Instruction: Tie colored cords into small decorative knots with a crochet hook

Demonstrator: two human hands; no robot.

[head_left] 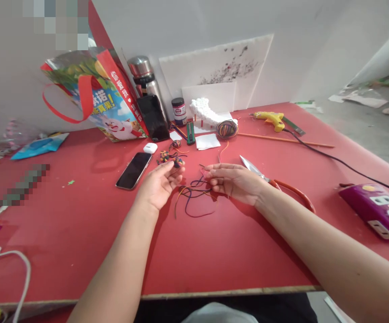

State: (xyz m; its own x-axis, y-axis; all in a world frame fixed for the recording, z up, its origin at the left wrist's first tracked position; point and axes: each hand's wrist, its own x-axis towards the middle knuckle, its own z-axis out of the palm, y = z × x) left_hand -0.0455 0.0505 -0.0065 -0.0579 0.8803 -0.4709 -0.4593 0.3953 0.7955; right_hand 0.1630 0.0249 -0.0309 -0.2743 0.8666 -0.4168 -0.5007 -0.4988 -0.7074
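Over the red table (80, 233), my left hand (159, 184) lies palm up, its fingers curled and its fingertips touching a small multicoloured thread ball (178, 161). My right hand (234, 180) rests on the table with its fingers stretched toward the left, their tips on a bundle of loose coloured strings (194, 195) between the two hands. I cannot tell whether the right fingers pinch a string. Two more small thread balls (164, 156) lie just beyond the left hand.
Orange-handled scissors (268, 179) lie right behind my right hand. A phone (133, 170), an earbud case (150, 147), a yarn ball (227, 128), a glue gun (273, 119) with its cable, a power strip (379, 211), a bag (103, 101) and a flask (143, 74) surround them.
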